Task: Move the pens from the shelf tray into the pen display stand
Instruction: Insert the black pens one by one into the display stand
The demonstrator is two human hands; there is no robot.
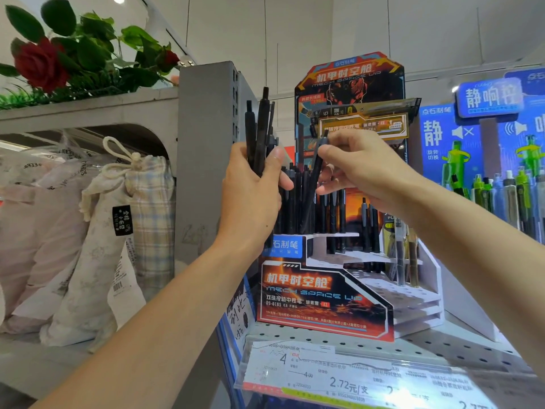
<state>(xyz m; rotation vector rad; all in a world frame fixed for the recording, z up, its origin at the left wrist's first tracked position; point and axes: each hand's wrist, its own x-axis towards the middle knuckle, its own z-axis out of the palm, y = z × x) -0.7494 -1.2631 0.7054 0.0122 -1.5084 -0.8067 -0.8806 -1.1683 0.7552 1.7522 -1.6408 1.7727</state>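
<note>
Gripping a bundle of black pens (259, 137), the left hand (250, 187) flanks the right hand (362, 169), whose fingers (327, 150) pinch one pen (314, 184) at the "MECH SPACE UP" stand (324, 293).

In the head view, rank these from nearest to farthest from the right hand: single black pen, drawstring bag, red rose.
From the right hand:
1. Single black pen, pinched in its fingers.
2. Drawstring bag, lower left shelf.
3. Red rose, top left.

Two hands (250, 187), one pen display stand (324, 293), two red roses (39, 64)
</note>
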